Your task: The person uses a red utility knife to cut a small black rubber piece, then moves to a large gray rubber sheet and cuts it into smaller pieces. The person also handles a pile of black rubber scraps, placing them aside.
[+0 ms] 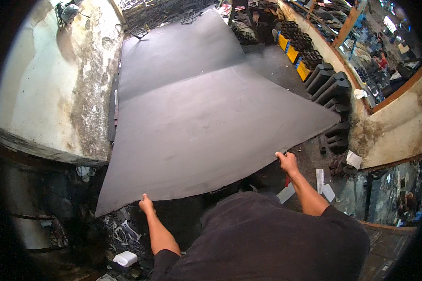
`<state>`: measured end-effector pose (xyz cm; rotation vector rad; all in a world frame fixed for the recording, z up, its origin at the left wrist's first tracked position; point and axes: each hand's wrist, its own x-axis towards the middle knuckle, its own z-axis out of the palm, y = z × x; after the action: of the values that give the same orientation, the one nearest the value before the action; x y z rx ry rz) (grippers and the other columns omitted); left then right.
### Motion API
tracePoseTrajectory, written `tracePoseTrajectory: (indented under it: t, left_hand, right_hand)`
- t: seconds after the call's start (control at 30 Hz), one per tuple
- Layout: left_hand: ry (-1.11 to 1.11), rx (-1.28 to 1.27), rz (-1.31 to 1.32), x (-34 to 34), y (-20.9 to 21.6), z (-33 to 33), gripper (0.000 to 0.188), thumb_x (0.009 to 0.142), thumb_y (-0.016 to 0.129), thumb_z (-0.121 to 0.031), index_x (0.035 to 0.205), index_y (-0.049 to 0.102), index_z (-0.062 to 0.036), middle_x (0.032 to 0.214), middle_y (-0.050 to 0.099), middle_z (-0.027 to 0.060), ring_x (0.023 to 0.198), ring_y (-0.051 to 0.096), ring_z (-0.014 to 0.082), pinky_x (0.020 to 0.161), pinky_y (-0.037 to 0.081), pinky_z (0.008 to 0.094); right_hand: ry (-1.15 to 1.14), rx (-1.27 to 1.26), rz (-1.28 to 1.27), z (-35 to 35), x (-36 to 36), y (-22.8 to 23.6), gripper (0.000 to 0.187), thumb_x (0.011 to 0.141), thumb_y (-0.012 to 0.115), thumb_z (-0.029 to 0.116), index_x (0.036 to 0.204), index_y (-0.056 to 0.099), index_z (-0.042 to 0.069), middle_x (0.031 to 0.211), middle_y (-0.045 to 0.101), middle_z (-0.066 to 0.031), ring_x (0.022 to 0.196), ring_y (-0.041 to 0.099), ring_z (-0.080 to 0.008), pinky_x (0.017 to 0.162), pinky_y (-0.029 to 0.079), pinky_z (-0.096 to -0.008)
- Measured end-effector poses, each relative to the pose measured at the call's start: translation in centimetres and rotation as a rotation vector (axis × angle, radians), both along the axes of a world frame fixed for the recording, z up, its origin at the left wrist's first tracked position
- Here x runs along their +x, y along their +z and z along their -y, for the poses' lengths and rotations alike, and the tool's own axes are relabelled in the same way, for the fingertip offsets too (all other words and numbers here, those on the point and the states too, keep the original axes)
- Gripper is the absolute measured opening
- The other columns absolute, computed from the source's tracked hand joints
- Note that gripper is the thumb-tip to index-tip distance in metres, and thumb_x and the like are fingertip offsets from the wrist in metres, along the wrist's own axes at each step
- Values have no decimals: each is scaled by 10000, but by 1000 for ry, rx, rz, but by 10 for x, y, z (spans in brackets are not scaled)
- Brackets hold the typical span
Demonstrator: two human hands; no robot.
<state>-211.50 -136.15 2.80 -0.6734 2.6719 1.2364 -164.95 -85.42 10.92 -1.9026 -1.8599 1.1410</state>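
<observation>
A large dark grey rubber sheet (pixel 206 126) is held up in front of me, its near edge lifted. My left hand (pixel 146 204) grips that near edge toward the left corner. My right hand (pixel 287 161) grips the same edge further right, close to the right corner. The sheet's far part rests over a stack of similar dark sheets (pixel 173 47) that stretches away from me.
A stained, peeling wall (pixel 56 84) stands at the left. Rolled dark pieces (pixel 330 82) and yellow crates (pixel 291 52) line the right side. Scrap offcuts and a white plastic jug (pixel 125 258) lie on the floor at lower left. A low wall (pixel 389 126) is at the right.
</observation>
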Motion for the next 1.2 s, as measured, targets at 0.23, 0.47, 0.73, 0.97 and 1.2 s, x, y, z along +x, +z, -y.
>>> tracePoseTrajectory:
  t: [0.23, 0.47, 0.73, 0.97, 1.2]
  left_hand:
    - [168, 140, -95, 67, 26, -40, 527, 922, 682, -320, 1110, 621, 168, 1088, 691, 220, 925, 675, 331, 837, 528, 452]
    - [-105, 1007, 260, 324, 25, -214, 619, 950, 582, -447, 1368, 527, 6, 1343, 583, 156, 1189, 578, 344, 1037, 466, 454]
    - [-248, 1191, 696, 463, 18, -364, 301, 1003, 625, -229, 1177, 605, 16, 1117, 682, 114, 1018, 667, 213, 928, 564, 325]
    - [-4, 968, 603, 482, -48, -302, 205, 963, 650, -195, 1020, 618, -1, 915, 691, 110, 734, 672, 215, 580, 565, 283]
    - [103, 899, 688, 625, -30, -306, 200, 916, 710, -111, 1064, 606, -28, 925, 643, 100, 708, 657, 255, 575, 595, 364]
  right_hand:
    - [98, -22, -131, -4, 83, 20, 590, 809, 713, 521, 713, 665, -59, 674, 645, -184, 667, 627, -249, 665, 495, -442]
    - [143, -254, -196, -8, 107, 29, 589, 812, 672, 516, 772, 681, -72, 794, 684, -280, 747, 684, -404, 701, 513, -501]
    - [176, -204, -224, 25, 111, -3, 509, 843, 619, 453, 742, 698, -39, 777, 692, -258, 759, 690, -408, 761, 522, -503]
    - [254, -680, -448, 20, 248, 31, 561, 902, 658, 566, 878, 750, 13, 711, 678, -58, 586, 569, -164, 596, 477, -317]
    - [-360, -631, -681, 17, 421, 49, 383, 929, 703, 434, 950, 632, 58, 629, 445, 33, 485, 391, -75, 447, 312, -245]
